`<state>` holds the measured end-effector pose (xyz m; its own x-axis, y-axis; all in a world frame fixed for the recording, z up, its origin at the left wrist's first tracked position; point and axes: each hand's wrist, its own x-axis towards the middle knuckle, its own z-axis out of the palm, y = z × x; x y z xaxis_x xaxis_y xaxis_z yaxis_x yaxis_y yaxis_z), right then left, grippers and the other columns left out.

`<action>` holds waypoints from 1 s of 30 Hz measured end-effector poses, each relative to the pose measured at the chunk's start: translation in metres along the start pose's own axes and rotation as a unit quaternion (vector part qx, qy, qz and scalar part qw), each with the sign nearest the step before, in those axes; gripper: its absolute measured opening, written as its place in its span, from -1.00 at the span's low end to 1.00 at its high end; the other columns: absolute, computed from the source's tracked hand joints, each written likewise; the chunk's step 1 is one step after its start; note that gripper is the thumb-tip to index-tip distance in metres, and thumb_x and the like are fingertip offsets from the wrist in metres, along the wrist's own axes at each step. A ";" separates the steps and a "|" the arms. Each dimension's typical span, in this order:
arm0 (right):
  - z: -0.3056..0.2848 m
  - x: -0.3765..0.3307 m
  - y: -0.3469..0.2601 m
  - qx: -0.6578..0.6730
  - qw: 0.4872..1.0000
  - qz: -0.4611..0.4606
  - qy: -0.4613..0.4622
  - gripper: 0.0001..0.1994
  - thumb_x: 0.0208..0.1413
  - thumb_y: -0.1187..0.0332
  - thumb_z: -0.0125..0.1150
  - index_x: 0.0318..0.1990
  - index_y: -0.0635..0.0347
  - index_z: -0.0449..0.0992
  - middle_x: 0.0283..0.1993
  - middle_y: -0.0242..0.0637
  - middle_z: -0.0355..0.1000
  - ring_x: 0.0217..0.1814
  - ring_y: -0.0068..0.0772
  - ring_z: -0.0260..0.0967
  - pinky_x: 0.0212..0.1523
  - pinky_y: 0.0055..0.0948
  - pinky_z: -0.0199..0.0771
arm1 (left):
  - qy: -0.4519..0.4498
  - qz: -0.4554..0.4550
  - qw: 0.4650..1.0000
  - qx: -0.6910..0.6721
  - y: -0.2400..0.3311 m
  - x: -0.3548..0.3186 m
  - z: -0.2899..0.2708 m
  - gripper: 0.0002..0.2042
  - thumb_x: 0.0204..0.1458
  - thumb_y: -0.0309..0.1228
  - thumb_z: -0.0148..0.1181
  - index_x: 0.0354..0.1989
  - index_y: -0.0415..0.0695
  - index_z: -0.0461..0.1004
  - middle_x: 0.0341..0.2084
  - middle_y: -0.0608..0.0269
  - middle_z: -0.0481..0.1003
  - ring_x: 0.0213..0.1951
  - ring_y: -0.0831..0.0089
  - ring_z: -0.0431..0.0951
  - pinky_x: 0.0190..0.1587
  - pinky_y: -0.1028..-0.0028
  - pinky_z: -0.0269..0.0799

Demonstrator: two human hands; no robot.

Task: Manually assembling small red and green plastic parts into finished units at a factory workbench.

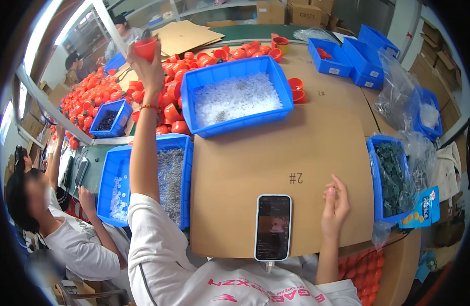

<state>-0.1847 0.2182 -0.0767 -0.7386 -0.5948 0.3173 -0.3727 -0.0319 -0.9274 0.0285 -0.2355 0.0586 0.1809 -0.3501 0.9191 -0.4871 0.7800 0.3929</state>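
My left hand [150, 71] is stretched far forward, its fingers wrapped round a red cup-shaped plastic part [145, 49] with something dark at its top. Below it lies a heap of similar red parts [171, 109]. My right hand [335, 208] rests above the cardboard sheet [235, 168], fingers loosely extended and nothing visible in them. Between my arms a phone [273, 227] with a lit screen lies at the near edge. Ahead stands a blue bin [200, 127] of small white plastic pieces [240, 97].
At left, a blue bin [111, 181] holds white rings, beside metal springs [169, 176]. Dark green pieces [390, 178] fill a bin at right, near a blue pouch [421, 209]. More blue bins [331, 56] stand far right. A co-worker [66, 224] sits at left.
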 end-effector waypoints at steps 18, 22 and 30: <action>-0.005 0.001 0.006 -0.001 1.000 -0.001 -0.003 -0.83 0.15 0.43 0.00 -0.19 0.29 0.49 -0.32 -0.33 0.43 -0.33 -0.59 0.36 -0.29 -0.61 0.36 | -0.373 0.199 0.906 -0.016 0.106 -0.072 -0.054 -0.61 0.06 -0.36 0.12 0.06 -0.18 0.28 0.01 0.11 0.37 0.08 0.34 0.34 0.12 0.39 0.20; -0.004 -0.001 0.002 0.001 1.000 0.002 -0.019 -0.84 0.15 0.44 0.01 -0.21 0.29 0.50 -0.33 -0.34 0.44 -0.34 -0.60 0.36 -0.31 -0.62 0.36 | -0.451 0.240 0.858 0.056 0.100 -0.084 -0.032 -0.61 0.08 -0.29 0.08 0.09 -0.04 0.29 -0.01 0.13 0.40 0.05 0.25 0.38 0.07 0.34 0.26; -0.005 0.000 0.003 0.043 0.999 0.004 -0.026 -0.85 0.14 0.46 0.01 -0.24 0.28 0.51 -0.39 -0.37 0.41 -0.35 -0.61 0.36 -0.32 -0.64 0.35 | -0.623 0.119 0.749 0.194 0.064 -0.086 0.023 -0.56 -0.02 0.01 0.09 -0.06 -0.02 0.44 -0.23 0.09 0.51 -0.18 0.16 0.51 -0.09 0.32 0.38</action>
<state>-0.1886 0.2217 -0.0787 -0.7107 -0.6356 0.3015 -0.3162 -0.0942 -0.9440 -0.0382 -0.1676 0.0043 -0.7695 -0.6259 0.1268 -0.6344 0.7720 -0.0387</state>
